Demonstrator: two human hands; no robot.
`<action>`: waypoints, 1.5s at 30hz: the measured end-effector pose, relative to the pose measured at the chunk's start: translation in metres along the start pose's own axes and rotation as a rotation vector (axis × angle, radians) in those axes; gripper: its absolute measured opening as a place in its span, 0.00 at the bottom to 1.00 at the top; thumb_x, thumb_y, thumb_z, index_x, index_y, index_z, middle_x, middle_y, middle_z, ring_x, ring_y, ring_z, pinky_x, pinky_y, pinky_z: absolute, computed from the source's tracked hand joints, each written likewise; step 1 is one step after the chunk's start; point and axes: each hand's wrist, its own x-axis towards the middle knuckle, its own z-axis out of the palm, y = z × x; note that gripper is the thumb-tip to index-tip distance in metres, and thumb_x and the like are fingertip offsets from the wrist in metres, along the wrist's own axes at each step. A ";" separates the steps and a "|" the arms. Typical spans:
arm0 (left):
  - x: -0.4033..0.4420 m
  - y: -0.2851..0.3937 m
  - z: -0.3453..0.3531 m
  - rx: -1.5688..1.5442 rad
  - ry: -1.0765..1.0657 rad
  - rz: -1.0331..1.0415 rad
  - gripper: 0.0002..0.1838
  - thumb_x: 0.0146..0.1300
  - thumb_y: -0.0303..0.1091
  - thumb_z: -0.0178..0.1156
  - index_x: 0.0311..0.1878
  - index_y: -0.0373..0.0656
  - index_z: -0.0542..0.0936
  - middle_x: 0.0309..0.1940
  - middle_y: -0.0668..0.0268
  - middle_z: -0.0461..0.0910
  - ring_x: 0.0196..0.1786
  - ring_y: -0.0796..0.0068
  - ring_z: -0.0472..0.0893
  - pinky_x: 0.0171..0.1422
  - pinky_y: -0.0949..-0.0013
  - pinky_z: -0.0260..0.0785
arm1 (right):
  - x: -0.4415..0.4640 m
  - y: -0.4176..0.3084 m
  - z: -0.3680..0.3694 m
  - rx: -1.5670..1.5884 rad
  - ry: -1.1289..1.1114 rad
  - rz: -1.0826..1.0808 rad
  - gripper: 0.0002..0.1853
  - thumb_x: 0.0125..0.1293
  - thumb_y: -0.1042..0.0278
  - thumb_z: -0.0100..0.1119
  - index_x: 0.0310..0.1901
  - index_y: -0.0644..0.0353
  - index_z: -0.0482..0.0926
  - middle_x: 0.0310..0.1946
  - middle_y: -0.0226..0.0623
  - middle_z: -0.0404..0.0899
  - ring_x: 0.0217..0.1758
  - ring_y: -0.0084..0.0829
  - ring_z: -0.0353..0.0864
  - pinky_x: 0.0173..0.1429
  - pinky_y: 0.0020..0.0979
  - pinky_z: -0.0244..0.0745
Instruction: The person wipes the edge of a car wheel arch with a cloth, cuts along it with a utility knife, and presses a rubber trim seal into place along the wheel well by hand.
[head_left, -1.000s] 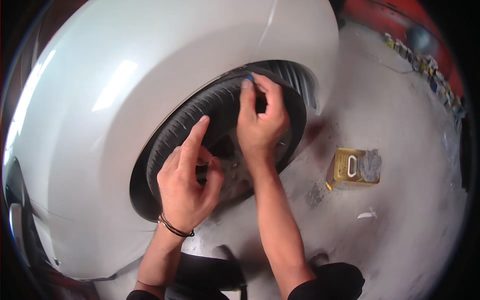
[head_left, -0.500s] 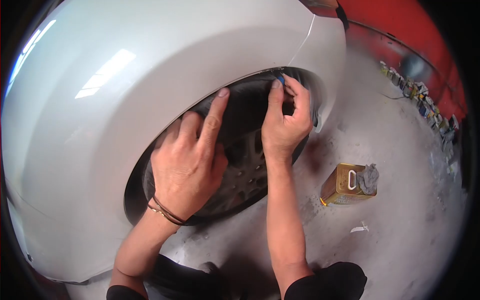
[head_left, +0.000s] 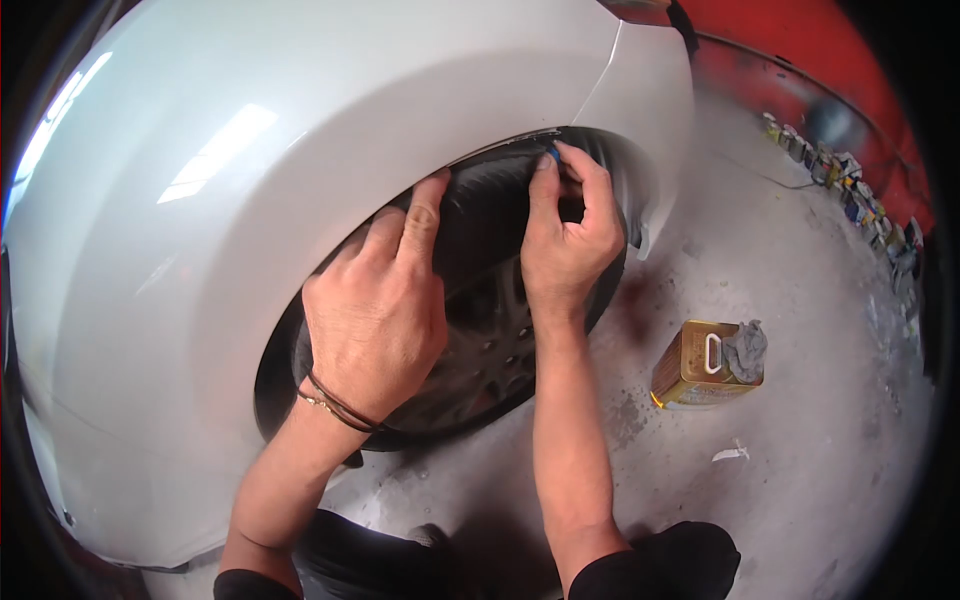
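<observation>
A white car fender (head_left: 300, 220) curves over a dark tyre (head_left: 480, 215) and its spoked wheel (head_left: 488, 355). My left hand (head_left: 372, 325) is open, fingers stretched up into the gap between fender and tyre, index fingertip at the arch edge. Some of its fingertips are hidden under the fender lip. Near the top of the arch, my right hand (head_left: 570, 240) pinches a small blue piece (head_left: 554, 154) between thumb and index finger. Its exact kind is too small to tell. Just above it, the arch edge (head_left: 525, 136) looks dark and rough.
On the grey floor (head_left: 800, 400) to the right stands a gold metal tin (head_left: 690, 368) with a crumpled grey rag (head_left: 745, 352) on top. A white scrap (head_left: 731, 453) lies nearby. Several small containers (head_left: 855, 205) line the base of a red wall (head_left: 840, 60).
My right hand has shifted slightly up and left along the arch with the blue piece. My left index finger has moved a little up and left, its tip now at the fender edge.
</observation>
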 end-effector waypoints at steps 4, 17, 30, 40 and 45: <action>-0.001 -0.005 0.007 -0.032 0.057 0.029 0.48 0.57 0.21 0.68 0.86 0.48 0.78 0.45 0.59 0.85 0.47 0.51 0.87 0.54 0.49 0.83 | -0.001 -0.004 0.002 -0.043 0.022 0.009 0.10 0.77 0.78 0.76 0.57 0.62 0.91 0.45 0.38 0.90 0.41 0.33 0.89 0.46 0.35 0.85; -0.002 -0.012 0.007 -0.194 0.062 0.014 0.55 0.53 0.12 0.59 0.90 0.51 0.75 0.43 0.52 0.85 0.50 0.44 0.88 0.62 0.46 0.81 | 0.000 -0.011 0.006 -0.066 0.098 0.077 0.09 0.81 0.72 0.76 0.57 0.63 0.91 0.47 0.42 0.94 0.48 0.39 0.95 0.54 0.38 0.89; -0.006 -0.019 0.016 -0.428 0.132 0.010 0.42 0.62 0.18 0.64 0.84 0.47 0.79 0.47 0.56 0.90 0.43 0.50 0.90 0.51 0.51 0.85 | -0.006 -0.006 0.017 -0.024 0.094 0.002 0.13 0.89 0.66 0.68 0.64 0.66 0.87 0.49 0.40 0.94 0.53 0.32 0.93 0.60 0.34 0.86; -0.008 -0.022 0.015 -0.446 0.128 0.039 0.42 0.63 0.17 0.64 0.85 0.46 0.78 0.46 0.55 0.89 0.44 0.49 0.90 0.53 0.51 0.86 | -0.005 -0.023 -0.032 0.094 -0.216 0.452 0.20 0.95 0.66 0.54 0.80 0.62 0.78 0.55 0.34 0.89 0.35 0.14 0.76 0.37 0.21 0.73; -0.007 -0.020 0.010 -0.409 0.085 0.035 0.45 0.62 0.16 0.63 0.86 0.47 0.77 0.46 0.54 0.89 0.47 0.47 0.90 0.57 0.48 0.84 | -0.004 -0.026 -0.037 0.082 -0.231 0.524 0.20 0.95 0.67 0.53 0.79 0.65 0.79 0.50 0.32 0.92 0.33 0.15 0.76 0.39 0.24 0.76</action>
